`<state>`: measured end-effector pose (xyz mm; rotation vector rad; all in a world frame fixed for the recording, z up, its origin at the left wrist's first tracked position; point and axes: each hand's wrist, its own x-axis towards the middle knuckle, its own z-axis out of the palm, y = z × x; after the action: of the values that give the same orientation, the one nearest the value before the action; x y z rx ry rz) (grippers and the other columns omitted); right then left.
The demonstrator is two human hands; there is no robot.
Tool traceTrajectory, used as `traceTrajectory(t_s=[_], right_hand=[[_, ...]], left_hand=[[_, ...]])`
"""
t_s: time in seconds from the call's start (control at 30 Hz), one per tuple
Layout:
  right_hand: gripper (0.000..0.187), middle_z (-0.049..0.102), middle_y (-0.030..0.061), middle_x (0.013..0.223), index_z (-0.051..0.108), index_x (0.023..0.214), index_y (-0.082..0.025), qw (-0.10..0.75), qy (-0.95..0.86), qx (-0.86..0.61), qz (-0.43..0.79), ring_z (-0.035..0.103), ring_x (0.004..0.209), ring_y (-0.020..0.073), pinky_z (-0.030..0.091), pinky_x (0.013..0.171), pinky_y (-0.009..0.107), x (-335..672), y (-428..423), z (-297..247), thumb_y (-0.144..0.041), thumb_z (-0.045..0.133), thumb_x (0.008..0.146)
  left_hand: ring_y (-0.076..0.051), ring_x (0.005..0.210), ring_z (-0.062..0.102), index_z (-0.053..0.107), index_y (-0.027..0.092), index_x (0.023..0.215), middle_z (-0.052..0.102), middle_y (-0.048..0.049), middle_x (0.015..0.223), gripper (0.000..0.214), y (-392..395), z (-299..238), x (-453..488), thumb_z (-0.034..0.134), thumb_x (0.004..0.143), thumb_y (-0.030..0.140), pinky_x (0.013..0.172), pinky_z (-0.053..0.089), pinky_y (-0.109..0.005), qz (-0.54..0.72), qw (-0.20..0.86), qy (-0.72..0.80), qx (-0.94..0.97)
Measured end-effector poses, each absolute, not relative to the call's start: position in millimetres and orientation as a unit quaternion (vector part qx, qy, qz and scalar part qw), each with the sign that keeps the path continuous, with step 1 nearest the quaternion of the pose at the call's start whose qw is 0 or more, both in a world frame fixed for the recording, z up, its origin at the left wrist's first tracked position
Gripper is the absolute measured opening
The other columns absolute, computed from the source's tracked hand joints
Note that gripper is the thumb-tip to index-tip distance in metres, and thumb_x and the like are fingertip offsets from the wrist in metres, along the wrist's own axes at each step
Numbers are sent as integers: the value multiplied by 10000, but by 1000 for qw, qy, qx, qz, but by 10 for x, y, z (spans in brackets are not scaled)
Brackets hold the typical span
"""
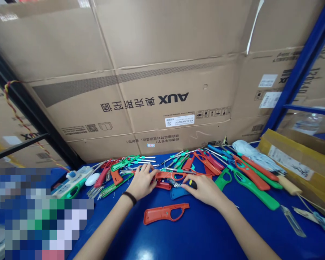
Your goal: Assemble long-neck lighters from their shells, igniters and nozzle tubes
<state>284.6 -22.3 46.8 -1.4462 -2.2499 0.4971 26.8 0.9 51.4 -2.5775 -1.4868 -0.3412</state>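
My left hand (144,181) has its fingers curled over the end of an orange lighter (166,175) at the pile. The fingertips are partly hidden. My right hand (204,188) is closed around a small tool with a black-and-yellow handle (193,184), probably a screwdriver; its working end is not clear. Thin wires and small metal parts (176,183) show between the hands. Under my right fingers lies a blue lighter casing (178,194). Nearer to me, an orange-red casing half (162,213) with a trigger loop lies flat on the blue table (141,240).
Gas lighters and metal tubes are heaped along the back, with green lighters (256,189) at right. A white power strip (77,180) stands left. An open carton (295,159) is at right, near a clear plastic piece (292,220). Large cardboard (151,72) walls the back.
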Motion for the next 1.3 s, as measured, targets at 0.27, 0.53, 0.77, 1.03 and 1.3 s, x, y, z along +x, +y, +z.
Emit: traceTrajectory(t_s=[0.27, 0.53, 0.77, 1.03, 1.3], right_hand=[[205, 721, 16, 830, 667, 908, -249, 210, -809, -521, 177, 665, 771, 217, 404, 632, 262, 2855, -237, 495, -387, 517, 885], [193, 723, 29, 836, 668, 906, -246, 208, -800, -534, 175, 672, 801, 229, 410, 643, 266, 2850, -229, 505, -369, 521, 883], [186, 723, 22, 868, 668, 915, -247, 213, -807, -521, 182, 670, 819, 219, 419, 654, 263, 2836, -243, 484, -358, 523, 881], [201, 724, 27, 834, 671, 915, -244, 208, -812, -514, 183, 672, 801, 224, 425, 656, 279, 2825, -249, 481, -363, 511, 887], [227, 696, 13, 767, 631, 821, -228, 212, -810, -518, 175, 653, 720, 204, 384, 590, 253, 2843, -265, 520, -430, 539, 867]], left_hand=[[-289, 1034, 502, 683, 193, 940, 593, -106, 1013, 186, 332, 643, 305, 581, 797, 254, 900, 399, -432, -62, 56, -416, -905], [-193, 873, 605, 651, 205, 822, 663, -47, 908, 286, 348, 871, -32, 428, 905, 363, 807, 461, -288, -108, -3, -475, -873], [-210, 661, 644, 627, 219, 931, 692, -19, 722, 332, 35, 1153, -460, 384, 899, 442, 624, 443, -255, -128, -2, -592, -795], [-237, 820, 681, 593, 195, 1013, 725, -59, 886, 428, -168, 1328, -759, 279, 881, 456, 725, 488, -271, -136, -2, -680, -721], [-252, 946, 654, 619, 218, 1015, 708, -34, 970, 456, -782, 1088, -803, 353, 852, 551, 852, 502, -343, -239, -56, -667, -704]])
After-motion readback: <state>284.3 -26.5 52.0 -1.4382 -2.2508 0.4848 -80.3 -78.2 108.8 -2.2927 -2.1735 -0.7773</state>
